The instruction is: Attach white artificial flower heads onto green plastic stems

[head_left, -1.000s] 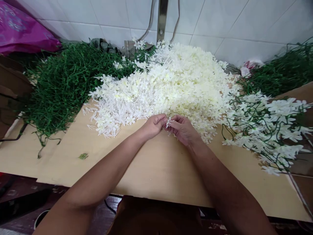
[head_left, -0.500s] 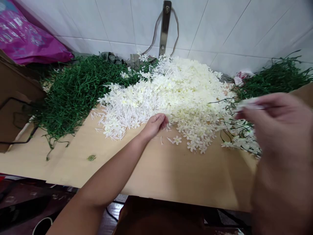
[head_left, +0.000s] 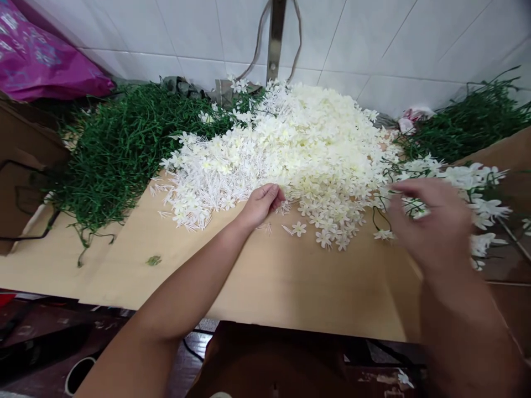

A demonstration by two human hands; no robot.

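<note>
My left hand (head_left: 265, 202) rests at the near edge of a big heap of white artificial flower heads (head_left: 319, 155). Its fingers are curled closed, and whatever is in them is hidden. On the right, my right hand (head_left: 433, 226), slightly blurred, is raised over the table beside a bunch of white flowers on green stems (head_left: 477, 179). Its thumb and forefinger are apart, and no thing shows between them. A loose white flower (head_left: 298, 228) lies on the brown board just right of my left hand.
Green plastic stems (head_left: 116, 149) are piled at the left, and more green stems (head_left: 468, 119) at the far right. A purple bag (head_left: 50, 61) and a cardboard box (head_left: 25, 166) stand at the left edge. Behind is a tiled wall (head_left: 373, 44) with a metal bar (head_left: 274, 50).
My right hand has moved down and left, and the white flower piece it held has left its fingers. My left hand stays at the heap. The view has tilted slightly downward.
</note>
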